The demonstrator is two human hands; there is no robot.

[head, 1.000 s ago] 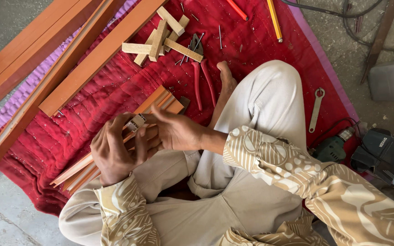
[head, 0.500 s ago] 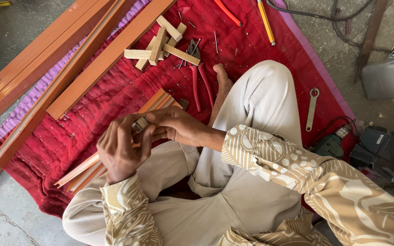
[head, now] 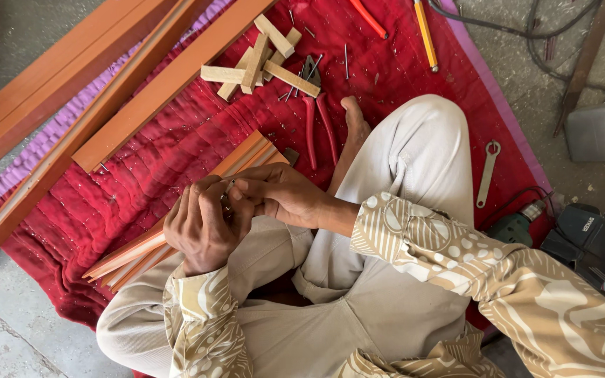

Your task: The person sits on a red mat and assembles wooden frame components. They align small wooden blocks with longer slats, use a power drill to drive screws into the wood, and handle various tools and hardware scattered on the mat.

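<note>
I sit cross-legged on a red quilted cloth (head: 176,154). My left hand (head: 204,224) is curled over the upper end of a bundle of thin orange wood strips (head: 134,252) that lies across my lap. My right hand (head: 281,196) meets it from the right, fingertips pinched against the left hand's fingers over the strips (head: 253,150). What sits between the fingers is too small to make out. Both sleeves carry a beige leaf pattern.
Long orange boards (head: 106,84) lie at the upper left. A pile of short wood blocks (head: 260,63), red-handled pliers (head: 316,119) and loose nails sit ahead. A spanner (head: 486,175), a drill (head: 519,224), a black case (head: 582,238) and cables lie to the right.
Both hands stay together over the strips; my right fingers have shifted slightly against the left hand. The view has shifted a little.
</note>
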